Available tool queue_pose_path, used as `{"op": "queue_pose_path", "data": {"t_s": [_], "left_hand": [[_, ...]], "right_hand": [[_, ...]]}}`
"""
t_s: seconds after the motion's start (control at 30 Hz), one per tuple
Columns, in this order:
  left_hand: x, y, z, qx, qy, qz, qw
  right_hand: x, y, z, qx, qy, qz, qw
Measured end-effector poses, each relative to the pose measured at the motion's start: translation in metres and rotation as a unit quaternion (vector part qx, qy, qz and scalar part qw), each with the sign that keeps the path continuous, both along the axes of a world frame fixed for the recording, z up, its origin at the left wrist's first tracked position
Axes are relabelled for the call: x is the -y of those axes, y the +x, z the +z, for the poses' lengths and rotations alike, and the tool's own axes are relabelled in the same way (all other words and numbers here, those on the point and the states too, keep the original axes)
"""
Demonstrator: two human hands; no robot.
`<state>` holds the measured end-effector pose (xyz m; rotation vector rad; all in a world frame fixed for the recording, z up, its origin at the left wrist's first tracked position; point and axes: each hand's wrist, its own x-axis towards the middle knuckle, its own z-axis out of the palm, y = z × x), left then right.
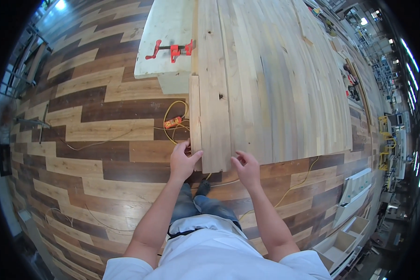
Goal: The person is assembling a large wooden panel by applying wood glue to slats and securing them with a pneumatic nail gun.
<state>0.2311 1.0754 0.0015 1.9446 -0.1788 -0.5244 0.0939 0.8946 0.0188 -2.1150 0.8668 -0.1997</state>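
A long wooden board [213, 93] lies on top of a wide glued-up wood panel [284, 79], its near end sticking out toward me. Beside it on the left runs a narrow wood strip [194, 112]. My left hand [182, 161] grips the near end of that strip, thumb against the board's left corner. My right hand [247, 169] hovers at the board's near right corner with fingers apart, fingertips close to the edge; I cannot tell if they touch it.
A red bar clamp [171, 49] sits on a white bench [165, 42] at the panel's left. A yellow cord and orange plug block [172, 122] lie on the patterned wood floor below. White shelf units [352, 205] stand at the lower right, machinery at the far right.
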Motion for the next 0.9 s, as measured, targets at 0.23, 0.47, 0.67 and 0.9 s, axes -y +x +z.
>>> {"op": "queue_pose_path", "data": {"t_s": [0.23,0.47,0.67,0.9], "left_hand": [[-0.002,0.004,-0.012,-0.021,-0.020,0.001,1.000],[0.009,0.002,0.008,0.024,0.100,-0.061,0.993],[0.014,0.002,0.014,0.038,0.152,-0.068,0.985],[0.009,0.002,-0.003,0.034,0.164,-0.079,0.983]], "right_hand": [[-0.029,0.004,0.000,0.038,-0.012,-0.003,0.999],[-0.029,0.002,0.006,0.016,-0.034,-0.009,0.999],[-0.036,0.005,0.008,0.038,-0.065,-0.030,0.997],[-0.040,0.000,0.006,0.035,-0.091,-0.024,0.995]]}}
